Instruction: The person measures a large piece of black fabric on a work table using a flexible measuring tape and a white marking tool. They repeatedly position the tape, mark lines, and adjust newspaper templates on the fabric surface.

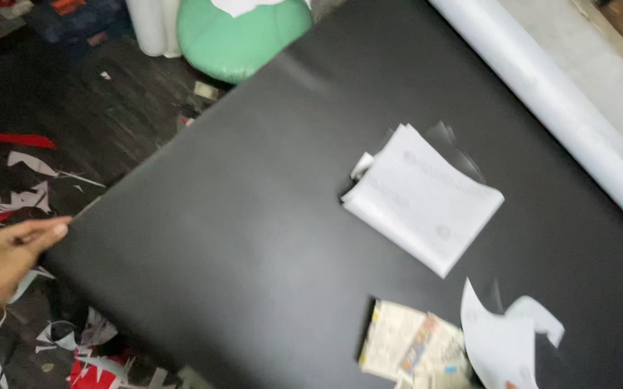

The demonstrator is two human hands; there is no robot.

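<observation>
A large black sheet [254, 216] lies spread over the floor and fills most of the view. My left hand [5, 256] pinches its near-left corner between thumb and fingers. On the sheet rests a folded stack of white paper [423, 198], and near the bottom edge lie a printed colourful leaflet [409, 349] and a cut white paper shape [502, 338]. My right hand is out of view.
A long white roll [563, 108] runs along the sheet's right edge. A green round cushion [236, 36] and a white container [153, 25] stand at the top. Red and white paper scraps [30, 194] litter the dark floor on the left.
</observation>
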